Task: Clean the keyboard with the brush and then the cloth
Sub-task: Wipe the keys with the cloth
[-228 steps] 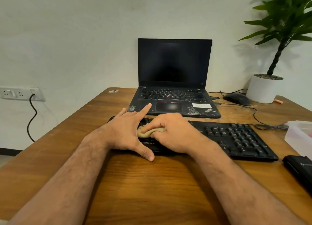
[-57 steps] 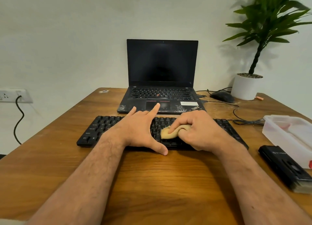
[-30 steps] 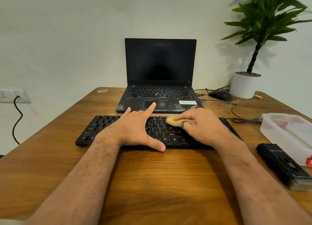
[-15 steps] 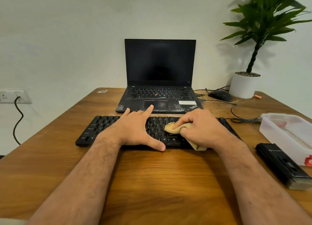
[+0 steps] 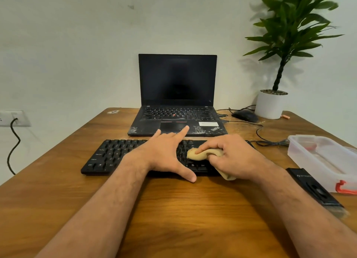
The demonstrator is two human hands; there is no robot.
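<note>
From the head camera, a black keyboard [image 5: 123,155] lies flat across the wooden bench [image 5: 173,215], just in front of an open laptop [image 5: 177,95] whose screen is dark. The left hand [image 5: 164,157] rests on the middle of the keyboard with its fingers spread out straight, the forefinger reaching toward the laptop's front edge and the thumb stretched over the keyboard's near edge onto the wood. It holds nothing.

Just beside it, the right hand [image 5: 231,157] is curled round a tan cloth [image 5: 202,154], its forefinger laid along the top and pressing the bunched end down on the keys at the keyboard's right half. A loose tail of the cloth pokes out under the palm at the near edge.

To the right, near the bench edge, sits a clear plastic box [image 5: 324,157] with a red clasp, and just in front of it a flat black case [image 5: 313,188] lies on the wood. At the back right stand a potted plant [image 5: 274,103] in a white pot and a black mouse [image 5: 245,115], with a cable [image 5: 270,141] running between. On the left wall a wall socket [image 5: 13,118] has a black cord hanging from it.
</note>
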